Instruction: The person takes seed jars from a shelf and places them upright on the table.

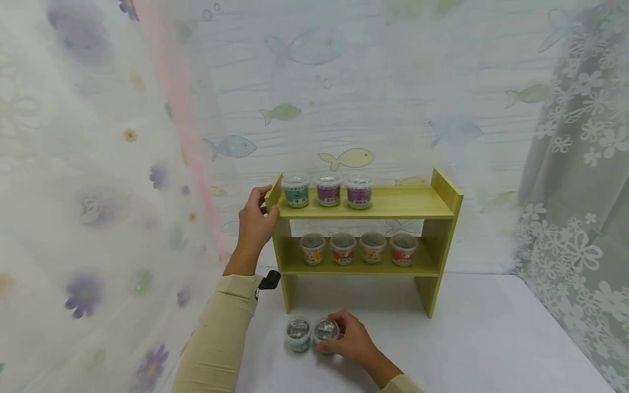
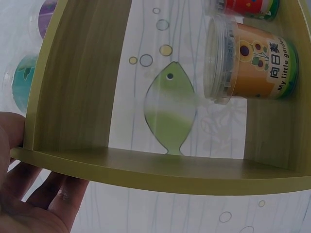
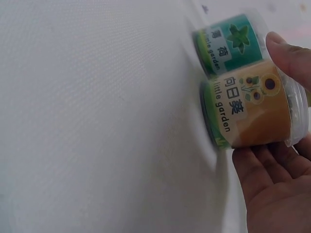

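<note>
My left hand (image 1: 257, 221) grips the upper left side of a yellow-green wooden shelf (image 1: 366, 213); in the left wrist view its thumb lies on one side of the panel and its fingers on the other. Down on the white table, my right hand (image 1: 355, 339) holds a small clear-lidded plastic cup (image 3: 255, 107) with an orange sunflower label, thumb and fingers on opposite sides of it. Close beside that one stands a similar cup (image 3: 231, 46) with a teal label, to its left in the head view (image 1: 298, 335).
The top board carries a teal-labelled cup (image 1: 296, 192) and two purple-labelled cups (image 1: 328, 191) at its left end. Several cups (image 1: 373, 248) with orange and red labels line the lower board. Printed curtains (image 1: 113, 164) hang behind and at both sides of the white table (image 1: 467, 338).
</note>
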Demonstrator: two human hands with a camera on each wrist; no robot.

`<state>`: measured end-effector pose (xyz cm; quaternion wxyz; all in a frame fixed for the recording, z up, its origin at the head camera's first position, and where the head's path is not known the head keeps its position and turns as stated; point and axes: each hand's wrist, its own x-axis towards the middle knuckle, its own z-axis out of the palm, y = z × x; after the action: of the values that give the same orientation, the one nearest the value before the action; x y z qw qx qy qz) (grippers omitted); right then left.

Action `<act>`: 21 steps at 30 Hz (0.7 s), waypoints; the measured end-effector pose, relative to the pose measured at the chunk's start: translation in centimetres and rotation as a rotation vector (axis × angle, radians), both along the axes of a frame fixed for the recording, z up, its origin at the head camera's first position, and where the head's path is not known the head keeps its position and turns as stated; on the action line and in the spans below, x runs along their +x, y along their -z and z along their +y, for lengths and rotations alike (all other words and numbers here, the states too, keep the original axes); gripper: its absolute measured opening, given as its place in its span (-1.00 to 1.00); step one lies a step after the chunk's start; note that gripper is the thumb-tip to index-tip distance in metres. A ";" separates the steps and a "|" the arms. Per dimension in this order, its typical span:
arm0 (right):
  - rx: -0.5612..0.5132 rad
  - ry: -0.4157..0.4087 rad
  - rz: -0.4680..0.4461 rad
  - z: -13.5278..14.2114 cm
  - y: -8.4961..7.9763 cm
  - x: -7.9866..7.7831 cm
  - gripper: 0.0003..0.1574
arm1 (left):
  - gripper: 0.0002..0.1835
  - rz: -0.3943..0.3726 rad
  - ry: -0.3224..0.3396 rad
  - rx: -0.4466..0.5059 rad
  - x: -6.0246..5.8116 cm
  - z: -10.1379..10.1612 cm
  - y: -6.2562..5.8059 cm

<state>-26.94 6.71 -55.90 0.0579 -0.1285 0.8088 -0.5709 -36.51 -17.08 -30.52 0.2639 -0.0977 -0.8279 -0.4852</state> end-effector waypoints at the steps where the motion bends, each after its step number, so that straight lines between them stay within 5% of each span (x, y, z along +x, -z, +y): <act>1: -0.001 -0.001 -0.003 0.0 0.0 0.0 -0.08 | -0.46 0.002 0.001 0.001 0.0 0.0 0.0; 21: 0.082 0.006 0.058 -0.1 -0.1 0.4 -0.10 | -0.46 0.022 -0.019 -0.008 -0.4 0.0 0.3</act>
<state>-26.56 6.63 -55.84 0.0380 -0.1402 0.8333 -0.5334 -36.88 -17.07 -30.83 0.2770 -0.0961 -0.8277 -0.4784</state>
